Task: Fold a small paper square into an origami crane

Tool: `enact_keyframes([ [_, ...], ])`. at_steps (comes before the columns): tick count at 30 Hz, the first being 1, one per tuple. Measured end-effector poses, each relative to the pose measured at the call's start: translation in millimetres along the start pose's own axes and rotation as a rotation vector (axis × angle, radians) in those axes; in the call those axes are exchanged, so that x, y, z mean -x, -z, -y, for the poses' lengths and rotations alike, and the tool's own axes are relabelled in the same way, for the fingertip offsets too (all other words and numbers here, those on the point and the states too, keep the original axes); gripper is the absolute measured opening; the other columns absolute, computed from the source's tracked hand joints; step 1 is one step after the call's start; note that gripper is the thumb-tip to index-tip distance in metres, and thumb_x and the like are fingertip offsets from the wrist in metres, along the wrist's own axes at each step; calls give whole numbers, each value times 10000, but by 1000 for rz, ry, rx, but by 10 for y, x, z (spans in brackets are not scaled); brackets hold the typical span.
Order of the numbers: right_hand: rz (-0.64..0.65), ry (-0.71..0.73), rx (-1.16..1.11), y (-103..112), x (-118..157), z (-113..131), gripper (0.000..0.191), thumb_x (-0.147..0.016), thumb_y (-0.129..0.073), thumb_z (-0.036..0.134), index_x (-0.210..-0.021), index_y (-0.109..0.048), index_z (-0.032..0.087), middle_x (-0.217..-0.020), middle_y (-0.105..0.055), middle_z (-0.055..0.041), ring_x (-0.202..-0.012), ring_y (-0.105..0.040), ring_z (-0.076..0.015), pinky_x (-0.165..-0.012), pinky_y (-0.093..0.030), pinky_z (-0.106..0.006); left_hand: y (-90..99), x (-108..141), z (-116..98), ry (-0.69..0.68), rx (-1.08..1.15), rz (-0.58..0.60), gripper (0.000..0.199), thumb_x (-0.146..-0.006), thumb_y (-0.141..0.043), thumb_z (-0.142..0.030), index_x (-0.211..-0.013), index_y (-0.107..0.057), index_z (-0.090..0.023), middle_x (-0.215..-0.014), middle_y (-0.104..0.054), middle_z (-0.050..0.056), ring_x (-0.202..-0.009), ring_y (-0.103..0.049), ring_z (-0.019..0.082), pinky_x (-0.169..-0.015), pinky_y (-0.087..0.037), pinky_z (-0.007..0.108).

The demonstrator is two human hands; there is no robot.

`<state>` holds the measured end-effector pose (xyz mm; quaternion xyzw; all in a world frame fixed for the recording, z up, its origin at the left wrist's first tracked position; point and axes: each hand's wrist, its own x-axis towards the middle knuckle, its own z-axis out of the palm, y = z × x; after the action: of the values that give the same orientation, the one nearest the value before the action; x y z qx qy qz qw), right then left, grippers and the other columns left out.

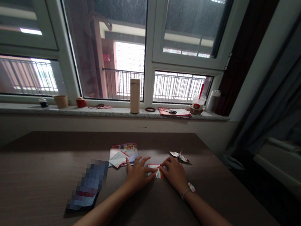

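A small folded square of white, red and orange paper [156, 166] lies flat on the table between my two hands. My left hand [139, 174] presses its thumb and forefinger together on the paper's middle and left part, while the other fingers spread upward. On the other side, my right hand [175, 173] has its curled fingertips on the right edge of the paper; the fingers partly hide it. Just beyond the right hand sits a folded paper crane [179, 156] with patterned wings. Around my right wrist is a bracelet [190, 187] with a pale ornament.
Printed sheets and a packet [125, 150] lie beyond my left hand. A blurred-out phone [88, 187] rests left of my forearm. On the windowsill stand a beige flask [134, 97], a paper cup [61, 101], scissors [172, 111] on papers and a drink cup [198, 101].
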<state>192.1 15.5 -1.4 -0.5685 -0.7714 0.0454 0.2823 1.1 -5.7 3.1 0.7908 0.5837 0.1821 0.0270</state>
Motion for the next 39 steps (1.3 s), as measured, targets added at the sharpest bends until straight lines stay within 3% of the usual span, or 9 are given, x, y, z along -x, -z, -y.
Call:
enact_keyframes([
  [6, 8, -19, 58, 7, -40, 19, 211, -877, -590, 387, -841, -741, 245, -998, -648, -54, -1012, -560, -232, -828, -404, -327, 11, -9, 4, 14, 3, 26, 219, -844, -605, -520, -1047, -684, -540, -1490, -440, -79, -1402, -291, 368, -1023, 44, 816],
  [24, 101, -1, -15, 99, -24, -13, 243, -795, -669, 425, -936, -745, 243, -1053, -632, -53, -1056, -550, -227, -918, -406, -314, 61, -19, -4, 61, -12, 45, 207, -827, -604, -571, -1000, -708, -521, -1506, -414, -85, -1421, -254, 364, -1032, 49, 807],
  [39, 122, 47, -57, 54, 39, -87, 474, -702, -724, 592, -1022, -675, 246, -1136, -582, -58, -1127, -506, -262, -943, -402, -378, 59, -28, 20, 54, -34, 59, 210, -862, -567, -547, -1019, -704, -523, -1515, -406, -74, -1429, -246, 370, -1026, 68, 806],
])
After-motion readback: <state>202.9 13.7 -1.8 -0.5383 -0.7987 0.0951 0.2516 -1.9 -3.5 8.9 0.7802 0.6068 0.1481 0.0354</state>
